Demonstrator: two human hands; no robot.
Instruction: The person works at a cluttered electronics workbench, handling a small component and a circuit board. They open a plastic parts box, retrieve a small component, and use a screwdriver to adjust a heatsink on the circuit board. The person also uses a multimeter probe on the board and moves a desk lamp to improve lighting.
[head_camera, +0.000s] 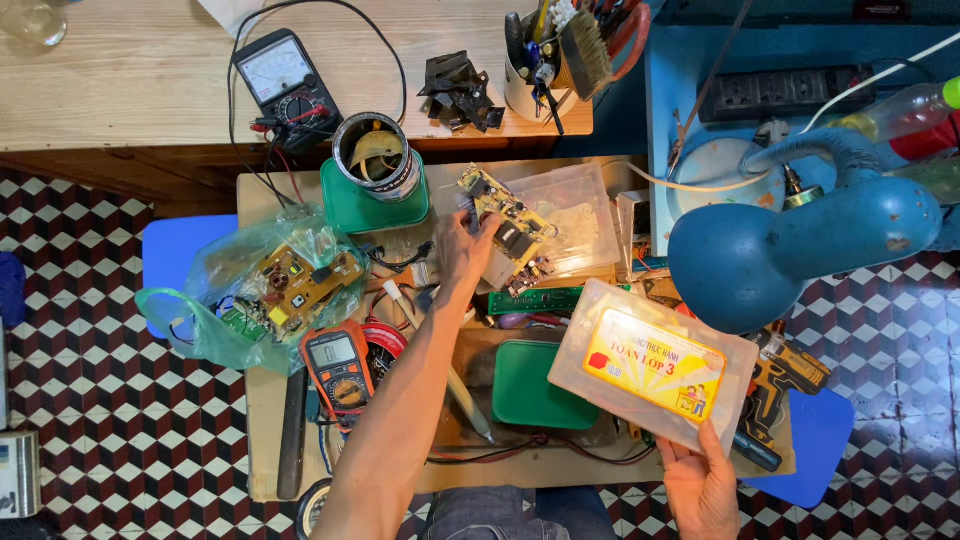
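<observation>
While the left hand (466, 243) grips a circuit board (505, 222), the right hand (700, 483) holds a plastic pouch (655, 365).

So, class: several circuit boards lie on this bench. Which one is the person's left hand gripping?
The yellowish board over the clear plastic tray, in the left hand. The orange-brown board sits inside a green plastic bag, and the narrow green board lies untouched.

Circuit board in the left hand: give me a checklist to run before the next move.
1. Left hand grips the circuit board: ok.
2. Right hand holds the clear plastic case by its lower edge: ok.
3. Case shut: cannot tell.
4. Board clear of the open clear box: not ok, it hovers over it.
5. Lamp clear of both hands: ok.
</observation>
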